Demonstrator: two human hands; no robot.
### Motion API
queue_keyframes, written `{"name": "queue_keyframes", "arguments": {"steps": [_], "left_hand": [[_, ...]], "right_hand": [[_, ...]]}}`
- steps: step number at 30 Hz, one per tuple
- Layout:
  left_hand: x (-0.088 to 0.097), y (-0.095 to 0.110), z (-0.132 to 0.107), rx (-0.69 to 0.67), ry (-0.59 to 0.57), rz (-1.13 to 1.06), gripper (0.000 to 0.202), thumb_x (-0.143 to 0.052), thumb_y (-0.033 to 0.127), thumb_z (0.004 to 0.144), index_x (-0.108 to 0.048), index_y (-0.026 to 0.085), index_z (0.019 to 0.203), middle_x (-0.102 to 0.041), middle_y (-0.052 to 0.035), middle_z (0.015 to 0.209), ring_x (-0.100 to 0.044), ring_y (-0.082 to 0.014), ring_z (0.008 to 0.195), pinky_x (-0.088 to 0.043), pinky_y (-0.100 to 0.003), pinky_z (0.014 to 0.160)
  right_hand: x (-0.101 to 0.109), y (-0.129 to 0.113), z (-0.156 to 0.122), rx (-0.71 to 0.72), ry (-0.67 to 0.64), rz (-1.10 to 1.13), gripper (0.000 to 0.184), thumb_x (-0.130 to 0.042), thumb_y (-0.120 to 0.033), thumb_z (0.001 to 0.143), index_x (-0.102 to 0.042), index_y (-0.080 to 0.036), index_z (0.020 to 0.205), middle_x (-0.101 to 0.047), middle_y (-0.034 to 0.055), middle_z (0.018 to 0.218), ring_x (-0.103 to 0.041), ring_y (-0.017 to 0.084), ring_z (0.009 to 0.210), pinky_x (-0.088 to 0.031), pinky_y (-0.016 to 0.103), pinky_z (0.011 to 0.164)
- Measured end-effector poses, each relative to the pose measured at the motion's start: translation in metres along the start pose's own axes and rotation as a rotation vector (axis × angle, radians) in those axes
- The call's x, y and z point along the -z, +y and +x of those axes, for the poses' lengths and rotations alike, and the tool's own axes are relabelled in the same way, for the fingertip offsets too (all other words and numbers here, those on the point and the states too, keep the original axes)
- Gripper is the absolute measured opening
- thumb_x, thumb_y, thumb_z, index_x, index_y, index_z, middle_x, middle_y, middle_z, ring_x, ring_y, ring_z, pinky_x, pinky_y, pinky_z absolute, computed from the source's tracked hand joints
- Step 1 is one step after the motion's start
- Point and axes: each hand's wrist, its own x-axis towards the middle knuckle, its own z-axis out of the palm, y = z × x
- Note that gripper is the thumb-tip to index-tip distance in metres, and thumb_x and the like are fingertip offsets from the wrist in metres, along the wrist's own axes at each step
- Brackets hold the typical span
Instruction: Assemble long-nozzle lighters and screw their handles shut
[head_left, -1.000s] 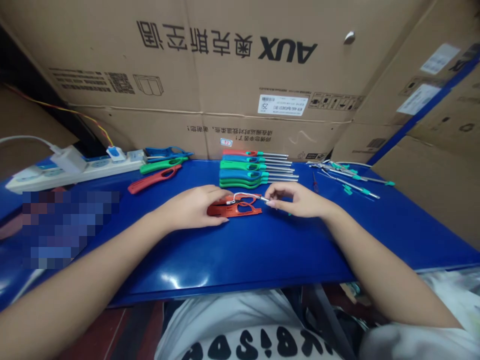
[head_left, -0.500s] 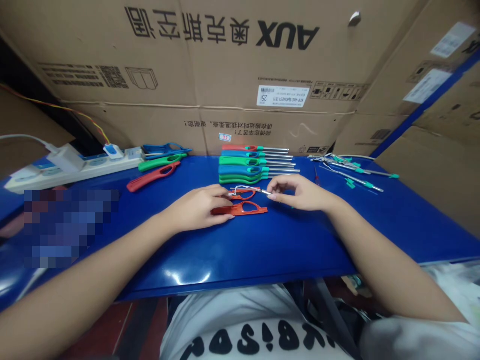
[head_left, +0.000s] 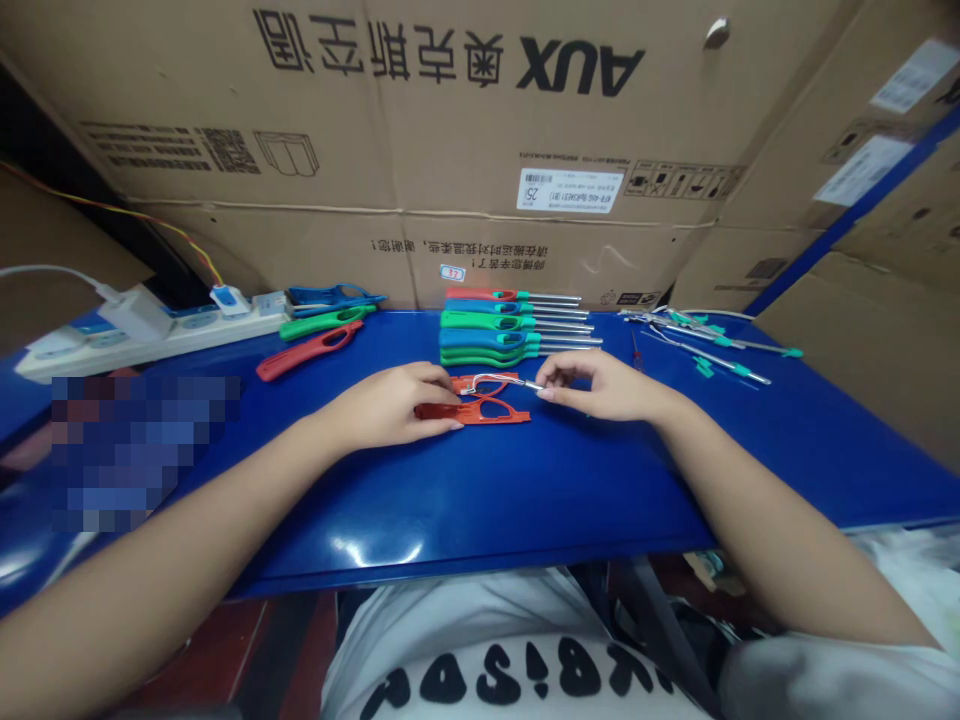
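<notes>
A red plastic lighter shell (head_left: 487,408) lies flat on the blue table (head_left: 480,500), with a white wire (head_left: 491,379) looped over it. My left hand (head_left: 390,405) rests on the shell's left end, fingers curled and pressing it down. My right hand (head_left: 600,385) pinches a thin metal tube (head_left: 531,385) at the shell's right end, joined to the wire.
A stack of finished lighters (head_left: 510,330) with metal tubes lies behind the hands. Loose red, green and blue shells (head_left: 315,335) lie at the back left by a white power strip (head_left: 142,335). Metal tubes with teal tips (head_left: 712,345) lie at the back right. Cardboard boxes (head_left: 450,150) wall the back.
The red shell and both hands have shifted only slightly on the table; the view moved a little. The grip on the tube and shell is unchanged.
</notes>
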Motion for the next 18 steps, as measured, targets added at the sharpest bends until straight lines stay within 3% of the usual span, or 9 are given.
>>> {"name": "queue_keyframes", "arguments": {"steps": [4, 8, 12, 14, 18], "left_hand": [[0.000, 0.002, 0.000, 0.009, 0.014, 0.027, 0.035, -0.064, 0.048, 0.094, -0.076, 0.020, 0.113, -0.072, -0.0103, 0.117, -0.069, -0.0252, 0.107, -0.055, -0.036, 0.094], [-0.006, 0.009, 0.001, 0.060, 0.190, 0.021, 0.052, -0.065, 0.057, 0.092, -0.068, 0.018, 0.127, -0.072, -0.0120, 0.120, -0.068, -0.0273, 0.111, -0.054, -0.039, 0.099], [-0.017, 0.019, 0.002, 0.139, 0.302, -0.084, 0.065, -0.067, 0.048, 0.093, -0.048, 0.020, 0.149, -0.071, -0.0099, 0.125, -0.069, -0.0235, 0.113, -0.055, -0.037, 0.101], [-0.022, 0.023, 0.002, 0.132, 0.308, -0.116, 0.059, -0.064, 0.040, 0.096, -0.047, 0.022, 0.150, -0.073, -0.0072, 0.120, -0.071, -0.0195, 0.104, -0.057, -0.032, 0.096], [-0.024, 0.031, 0.001, 0.069, 0.351, -0.117, 0.038, -0.057, 0.030, 0.100, -0.061, 0.021, 0.137, -0.076, -0.0058, 0.112, -0.073, -0.0158, 0.093, -0.059, -0.026, 0.087]], "right_hand": [[0.001, 0.000, 0.000, 0.000, -0.004, -0.006, 0.028, -0.068, -0.045, 0.088, -0.070, -0.018, 0.095, -0.071, 0.0049, 0.088, -0.061, 0.016, 0.076, -0.050, 0.029, 0.071], [0.000, -0.001, 0.001, -0.003, -0.009, -0.003, 0.029, -0.068, -0.045, 0.088, -0.070, -0.017, 0.095, -0.072, 0.0050, 0.088, -0.062, 0.016, 0.076, -0.050, 0.030, 0.072], [-0.002, -0.002, 0.001, 0.005, -0.002, 0.014, 0.030, -0.067, -0.045, 0.088, -0.070, -0.017, 0.095, -0.072, 0.0059, 0.090, -0.064, 0.018, 0.080, -0.051, 0.031, 0.075], [-0.002, -0.002, 0.001, 0.008, -0.014, 0.018, 0.031, -0.066, -0.046, 0.089, -0.070, -0.016, 0.097, -0.072, 0.0067, 0.092, -0.064, 0.019, 0.083, -0.051, 0.031, 0.076], [-0.001, 0.000, 0.001, -0.012, -0.076, 0.000, 0.032, -0.061, -0.047, 0.093, -0.069, -0.017, 0.100, -0.071, 0.0054, 0.091, -0.063, 0.017, 0.081, -0.051, 0.029, 0.075]]}}
